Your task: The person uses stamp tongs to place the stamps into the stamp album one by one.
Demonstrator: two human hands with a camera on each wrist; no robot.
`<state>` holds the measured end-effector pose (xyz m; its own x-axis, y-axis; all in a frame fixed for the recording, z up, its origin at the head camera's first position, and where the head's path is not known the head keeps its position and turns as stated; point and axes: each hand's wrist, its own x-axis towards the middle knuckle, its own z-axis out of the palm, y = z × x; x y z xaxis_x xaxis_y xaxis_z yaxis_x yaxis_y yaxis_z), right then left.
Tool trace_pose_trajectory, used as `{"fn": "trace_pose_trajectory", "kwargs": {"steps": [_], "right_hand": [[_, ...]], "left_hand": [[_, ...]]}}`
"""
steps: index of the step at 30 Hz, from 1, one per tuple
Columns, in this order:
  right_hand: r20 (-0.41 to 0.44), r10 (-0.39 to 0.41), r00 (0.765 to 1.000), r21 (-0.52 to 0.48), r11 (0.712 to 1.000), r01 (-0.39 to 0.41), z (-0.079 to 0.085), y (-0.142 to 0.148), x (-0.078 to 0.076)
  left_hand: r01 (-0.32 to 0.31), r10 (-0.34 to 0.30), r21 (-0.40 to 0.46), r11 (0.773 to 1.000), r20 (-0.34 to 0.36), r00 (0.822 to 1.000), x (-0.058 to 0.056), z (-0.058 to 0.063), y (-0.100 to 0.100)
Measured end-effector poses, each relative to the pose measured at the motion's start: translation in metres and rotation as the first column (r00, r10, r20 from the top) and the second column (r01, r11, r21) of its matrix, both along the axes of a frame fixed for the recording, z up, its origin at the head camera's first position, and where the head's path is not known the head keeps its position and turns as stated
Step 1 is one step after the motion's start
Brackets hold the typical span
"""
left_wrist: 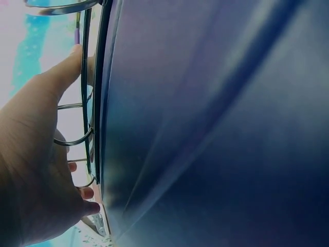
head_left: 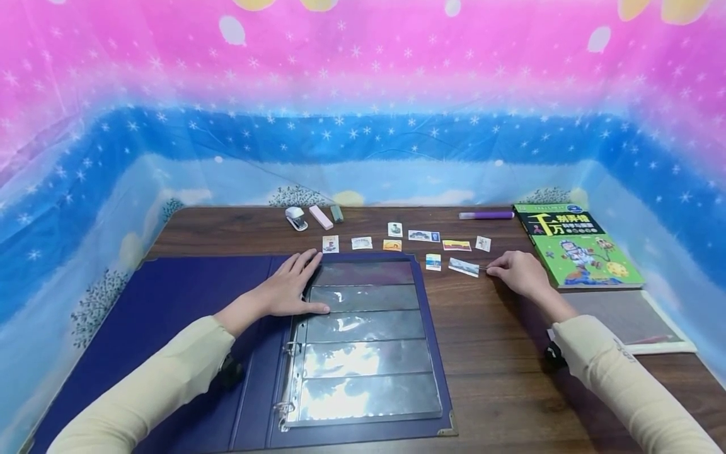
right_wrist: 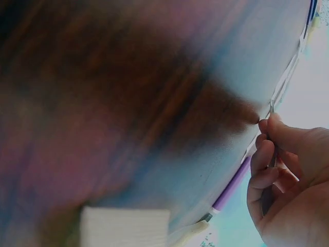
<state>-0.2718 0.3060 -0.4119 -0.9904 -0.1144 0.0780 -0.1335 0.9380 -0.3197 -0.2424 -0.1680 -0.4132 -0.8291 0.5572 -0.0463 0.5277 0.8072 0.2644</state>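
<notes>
A dark blue ring binder (head_left: pixel 204 302) lies open, with a clear pocket page (head_left: pixel 363 326) on its rings. Fingers spread, my left hand (head_left: pixel 292 287) rests on the upper left of that page beside the rings; the left wrist view shows the same hand (left_wrist: pixel 41 144) behind the metal rings (left_wrist: pixel 77 139). My right hand (head_left: pixel 518 272) pinches slim metal tweezers (right_wrist: pixel 272 106), mostly hidden by the fingers. Their tip is at the right end of a long bluish-grey stamp (head_left: pixel 464 267) on the table. A blue and yellow stamp (head_left: pixel 433 261) lies just left of it.
Several more stamps, among them a red and yellow one (head_left: pixel 456 245), lie behind the binder. Farther back are a stapler (head_left: pixel 296 218), a pink block (head_left: pixel 321 217), a small green block (head_left: pixel 337 214) and a purple marker (head_left: pixel 486 215). A green book (head_left: pixel 584 252) and a white-edged pouch (head_left: pixel 629 318) lie right.
</notes>
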Motion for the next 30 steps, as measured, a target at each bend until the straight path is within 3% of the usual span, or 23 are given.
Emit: {"fn": "trace_pose_trajectory", "kwargs": {"steps": [9, 14, 19, 23, 30], "right_hand": [[-0.038, -0.01, 0.999, 0.064, 0.998, 0.012, 0.009, -0.002, -0.001], [-0.094, -0.009, 0.996, 0.019, 1.0, 0.01, 0.014, -0.005, 0.002], [-0.21, 0.012, 0.978, -0.045, 0.999, -0.022, 0.022, -0.02, 0.002], [-0.264, 0.019, 0.964, -0.091, 0.995, -0.045, 0.03, -0.039, 0.001], [-0.211, 0.034, 0.977, -0.182, 0.98, -0.074, 0.038, -0.073, -0.003]], "left_hand": [[0.0, 0.0, -0.016, 1.0, 0.015, 1.0, -0.002, 0.005, 0.001], [0.0, 0.001, -0.021, 1.0, 0.066, 0.998, -0.004, 0.012, 0.003], [-0.002, -0.001, 0.023, 1.0, 0.136, 0.991, -0.011, 0.023, 0.009], [0.015, -0.016, 0.011, 1.0, 0.109, 0.994, -0.016, 0.029, 0.019], [0.009, -0.009, -0.016, 1.0, 0.046, 0.999, -0.019, 0.024, 0.034]]}}
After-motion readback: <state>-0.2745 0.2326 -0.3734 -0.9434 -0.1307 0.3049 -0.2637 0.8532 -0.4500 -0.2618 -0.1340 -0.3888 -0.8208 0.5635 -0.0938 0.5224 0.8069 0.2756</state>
